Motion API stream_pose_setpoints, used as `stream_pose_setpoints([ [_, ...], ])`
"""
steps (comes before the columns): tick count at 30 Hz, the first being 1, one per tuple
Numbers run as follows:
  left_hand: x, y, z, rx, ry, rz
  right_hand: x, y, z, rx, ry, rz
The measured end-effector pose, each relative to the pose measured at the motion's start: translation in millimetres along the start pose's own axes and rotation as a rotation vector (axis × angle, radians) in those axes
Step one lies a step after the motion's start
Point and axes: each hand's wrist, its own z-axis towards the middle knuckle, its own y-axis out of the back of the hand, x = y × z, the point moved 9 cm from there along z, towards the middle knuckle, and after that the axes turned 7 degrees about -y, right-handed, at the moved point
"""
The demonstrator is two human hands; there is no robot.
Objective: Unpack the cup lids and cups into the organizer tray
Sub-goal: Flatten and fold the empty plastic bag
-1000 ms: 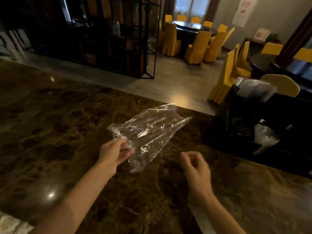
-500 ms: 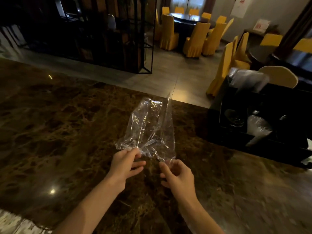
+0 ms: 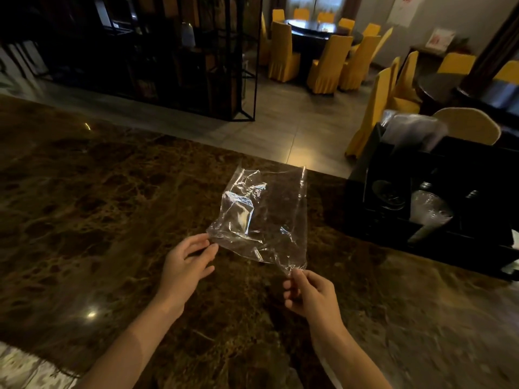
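Left hand (image 3: 186,265) at lower centre pinches the crumpled clear plastic bag's (image 3: 262,217) near-left corner; right hand (image 3: 310,290) pinches its near-right corner. Bag stretches up-frame, empty. Black compartmented organizer tray (image 3: 362,175) at right edge, nearer right hand.

The tabletop (image 3: 98,209) is dark brown marble, veined in lighter gold-brown. The plastic bag (image 3: 264,217) is clear and colourless, with white glints along its creases. The organizer tray (image 3: 362,175) is black. The chair covers (image 3: 328,63) behind are mustard yellow.
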Motion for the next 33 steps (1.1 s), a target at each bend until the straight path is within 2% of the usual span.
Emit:
stream_pose_setpoints([
  [4,-6.3,4.1,6.7,-0.035,-0.089,-0.001,-0.1,2.7,-0.5,0.018,-0.012,-0.017],
  [7,-10.1,1.7,13.8,0.019,-0.132,-0.021,-1.9,3.7,-1.4,0.036,-0.037,-0.028],
  [10,-13.7,0.4,18.2,0.07,-0.247,0.157,-2.5,5.7,-3.2,0.037,-0.044,-0.03],
  [12,-10.7,2.5,20.6,0.074,-0.268,0.176,-1.9,7.8,-4.8,0.035,-0.042,-0.031],
  [21,19.9,30.2,23.6,0.102,-0.115,0.045,-4.8,33.3,-7.9,0.015,-0.09,-0.024],
  [23,31.7,25.5,18.1,0.165,-0.037,-0.004,-8.6,35.7,-8.2,0.01,-0.099,-0.033],
  [26,44.6,11.5,5.0,0.24,0.178,-0.196,-11.7,40.6,-6.7,-0.022,-0.093,-0.043],
  [28,45.8,11.3,1.4,0.188,0.222,-0.186,-12.7,42.6,-6.2,-0.03,-0.086,-0.048],
  [33,47.7,22.2,0.9,-0.002,0.187,-0.207,-25.0,48.5,-8.4,-0.012,-0.145,-0.082],
])
